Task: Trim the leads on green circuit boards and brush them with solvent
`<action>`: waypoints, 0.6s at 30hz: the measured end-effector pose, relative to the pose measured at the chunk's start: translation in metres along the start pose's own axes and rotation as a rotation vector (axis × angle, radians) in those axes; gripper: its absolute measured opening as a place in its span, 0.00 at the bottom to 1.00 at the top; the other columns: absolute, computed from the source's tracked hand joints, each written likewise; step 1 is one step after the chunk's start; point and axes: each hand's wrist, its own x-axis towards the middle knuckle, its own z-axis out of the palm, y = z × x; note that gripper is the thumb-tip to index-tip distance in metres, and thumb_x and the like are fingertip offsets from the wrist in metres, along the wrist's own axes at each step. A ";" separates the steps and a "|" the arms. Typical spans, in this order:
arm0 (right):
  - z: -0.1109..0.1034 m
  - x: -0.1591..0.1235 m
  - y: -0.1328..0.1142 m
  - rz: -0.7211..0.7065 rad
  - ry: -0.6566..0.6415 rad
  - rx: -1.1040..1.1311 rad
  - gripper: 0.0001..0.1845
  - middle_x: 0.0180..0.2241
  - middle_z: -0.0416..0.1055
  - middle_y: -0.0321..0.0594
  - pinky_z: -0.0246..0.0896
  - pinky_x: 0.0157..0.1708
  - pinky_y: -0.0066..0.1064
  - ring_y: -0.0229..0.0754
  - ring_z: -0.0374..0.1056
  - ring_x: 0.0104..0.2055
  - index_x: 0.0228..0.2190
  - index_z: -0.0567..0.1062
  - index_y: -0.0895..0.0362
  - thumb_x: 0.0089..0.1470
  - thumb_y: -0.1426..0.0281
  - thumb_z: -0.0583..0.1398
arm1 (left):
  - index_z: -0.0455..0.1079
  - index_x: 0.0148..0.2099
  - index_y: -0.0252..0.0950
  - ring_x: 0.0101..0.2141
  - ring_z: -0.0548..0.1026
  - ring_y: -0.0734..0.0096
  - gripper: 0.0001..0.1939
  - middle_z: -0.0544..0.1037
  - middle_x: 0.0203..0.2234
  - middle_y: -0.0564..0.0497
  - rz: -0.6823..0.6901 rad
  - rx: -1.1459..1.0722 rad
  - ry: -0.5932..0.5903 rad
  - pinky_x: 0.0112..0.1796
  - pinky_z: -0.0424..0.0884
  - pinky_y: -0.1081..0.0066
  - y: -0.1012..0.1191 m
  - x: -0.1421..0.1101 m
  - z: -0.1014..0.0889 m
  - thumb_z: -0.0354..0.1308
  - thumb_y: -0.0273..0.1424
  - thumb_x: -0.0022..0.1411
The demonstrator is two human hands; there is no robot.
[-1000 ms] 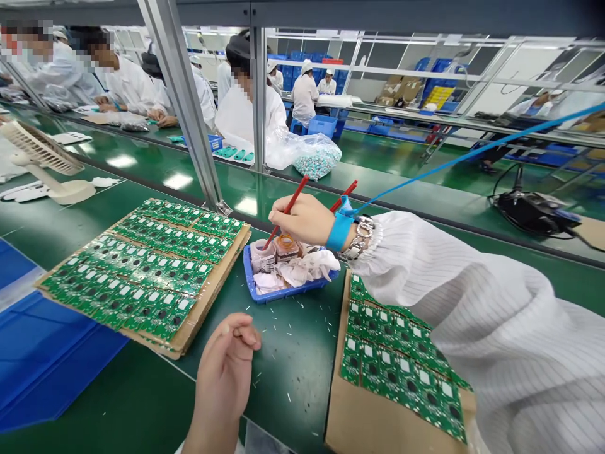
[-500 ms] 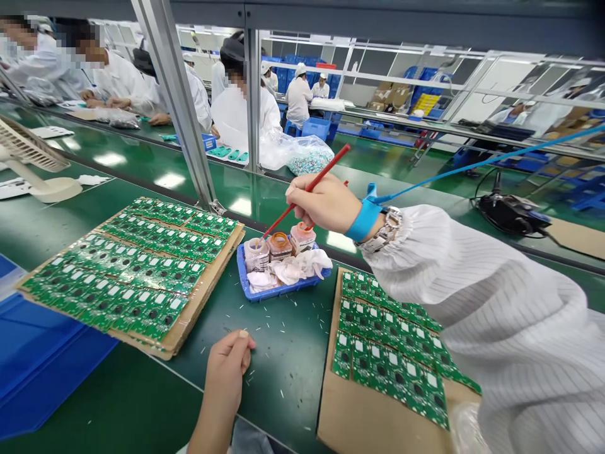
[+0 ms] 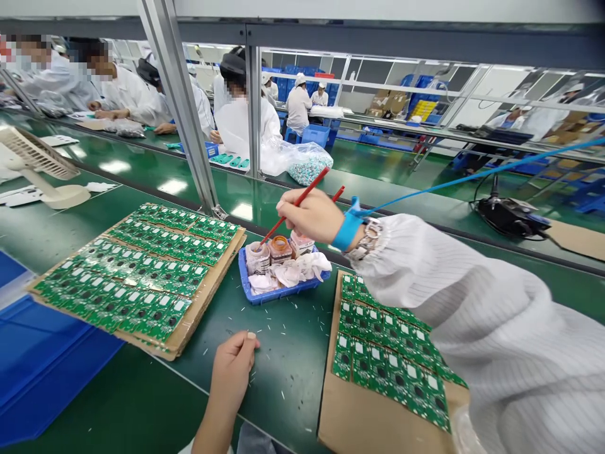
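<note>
My right hand (image 3: 312, 216) pinches a slim red brush (image 3: 297, 200), whose lower end goes into the mouth of the left jar (image 3: 258, 257). That end is hidden inside. An orange-rimmed jar (image 3: 280, 248) and a third jar (image 3: 301, 243) stand beside it in a small blue tray (image 3: 283, 294) with crumpled white cloth (image 3: 295, 271). A second red handle (image 3: 338, 193) sticks up behind my right hand. My left hand (image 3: 235, 360) is closed, resting on the green table in front of the tray; no object shows in its fingers.
Green circuit boards (image 3: 127, 271) lie in rows on cardboard at left, and more boards (image 3: 387, 353) on cardboard at right. Little white bits dot the table. A metal post (image 3: 182, 107), a fan (image 3: 42, 170) and a blue wrist cord (image 3: 472, 176) are nearby; co-workers sit opposite.
My right hand has shifted slightly left and the brush has moved with it, its lower end now deeper in the left jar. My left hand stays closed on the table.
</note>
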 end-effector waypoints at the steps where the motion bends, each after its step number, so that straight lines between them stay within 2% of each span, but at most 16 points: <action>1: 0.006 0.001 0.000 -0.014 -0.009 -0.012 0.16 0.15 0.62 0.30 0.53 0.23 0.26 0.31 0.58 0.18 0.16 0.65 0.58 0.54 0.73 0.53 | 0.63 0.22 0.37 0.17 0.53 0.76 0.17 0.54 0.11 0.60 0.010 0.013 -0.002 0.19 0.50 0.74 0.000 0.000 0.000 0.50 0.41 0.58; 4: 0.012 0.000 -0.002 -0.030 0.017 -0.019 0.18 0.16 0.61 0.31 0.53 0.26 0.27 0.32 0.58 0.20 0.15 0.62 0.57 0.55 0.72 0.51 | 0.64 0.22 0.37 0.17 0.54 0.75 0.17 0.55 0.12 0.60 0.044 0.051 -0.009 0.19 0.51 0.74 -0.002 0.001 -0.001 0.51 0.41 0.58; 8: 0.003 -0.010 0.003 -0.007 0.112 0.042 0.16 0.16 0.62 0.31 0.54 0.27 0.27 0.33 0.59 0.21 0.18 0.64 0.57 0.57 0.71 0.50 | 0.63 0.22 0.37 0.18 0.56 0.75 0.18 0.56 0.13 0.59 0.094 0.086 -0.022 0.21 0.53 0.73 -0.006 0.003 -0.005 0.50 0.42 0.58; 12: -0.009 -0.031 0.008 0.057 0.075 0.092 0.16 0.16 0.63 0.31 0.55 0.24 0.26 0.31 0.59 0.19 0.18 0.65 0.58 0.56 0.71 0.51 | 0.64 0.22 0.37 0.18 0.58 0.74 0.18 0.57 0.13 0.59 0.137 0.132 -0.029 0.22 0.55 0.73 -0.007 0.004 -0.007 0.50 0.42 0.59; 14: -0.018 -0.041 0.009 0.110 0.076 0.167 0.15 0.15 0.64 0.31 0.55 0.21 0.26 0.31 0.59 0.17 0.18 0.65 0.58 0.55 0.71 0.51 | 0.64 0.22 0.38 0.18 0.59 0.74 0.18 0.58 0.13 0.58 0.160 0.161 -0.025 0.22 0.57 0.73 -0.006 0.004 -0.007 0.50 0.42 0.58; 18: -0.053 -0.068 0.012 0.238 0.202 0.473 0.09 0.14 0.64 0.32 0.55 0.15 0.25 0.33 0.61 0.13 0.20 0.67 0.58 0.50 0.72 0.54 | 0.65 0.22 0.38 0.18 0.61 0.73 0.19 0.60 0.13 0.57 0.216 0.242 0.011 0.22 0.60 0.73 -0.005 0.008 -0.008 0.50 0.44 0.58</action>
